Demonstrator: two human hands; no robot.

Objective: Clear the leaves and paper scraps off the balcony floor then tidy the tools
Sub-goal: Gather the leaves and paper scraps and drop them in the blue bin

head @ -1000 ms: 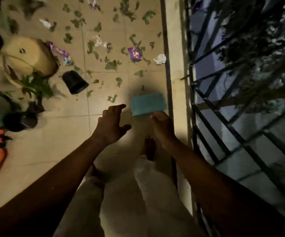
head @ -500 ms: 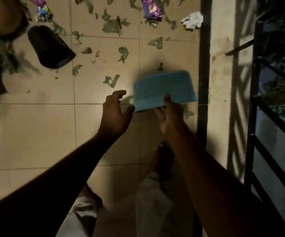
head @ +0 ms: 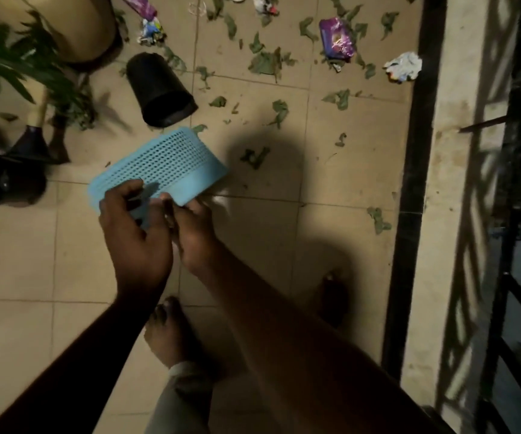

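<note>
Basket of light-blue perforated plastic (head: 165, 161) is held tilted above the beige tiled floor (head: 18, 261), off the ground (its shadow falls on the tiles to the right). Left hand (head: 134, 236) grips its near rim, fingers curled over the mesh wall. Right hand (head: 195, 236) touches the left one and holds the solid band edge, fingers tucked under and mostly hidden. Torn green leaves (head: 267, 62) lie scattered over the far tiles, a purple foil wrapper (head: 335, 39) among them and a crumpled white paper scrap (head: 404, 68) near the black railing post (head: 412, 183). Black plastic pot (head: 159, 89) lies on its side just beyond the basket. Green potted plant (head: 18, 67) stands far left. Bare feet (head: 168, 333) show below the arms.
</note>
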